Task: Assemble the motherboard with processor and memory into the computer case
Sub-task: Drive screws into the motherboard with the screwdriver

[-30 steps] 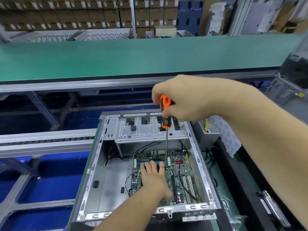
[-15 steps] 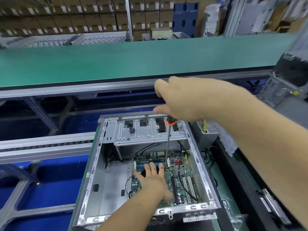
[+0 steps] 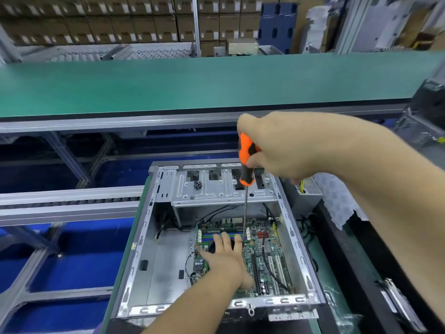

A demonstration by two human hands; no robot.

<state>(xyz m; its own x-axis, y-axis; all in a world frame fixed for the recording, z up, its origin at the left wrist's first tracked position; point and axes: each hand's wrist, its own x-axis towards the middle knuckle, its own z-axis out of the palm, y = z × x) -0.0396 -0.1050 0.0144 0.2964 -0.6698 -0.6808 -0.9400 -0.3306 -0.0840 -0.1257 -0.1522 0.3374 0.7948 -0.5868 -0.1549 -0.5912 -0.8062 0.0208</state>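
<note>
while the left hand [image 3: 225, 260] presses flat, fingers straight, on the motherboard [image 3: 261, 259] lying in the open computer case [image 3: 154, 239], the right hand [image 3: 281, 145], at twelve o'clock above it, grasps an orange-handled screwdriver [image 3: 246, 162], its shaft upright and its tip at the board.

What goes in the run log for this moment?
right hand grips screwdriver | tip at motherboard | left hand presses board | case open
</note>
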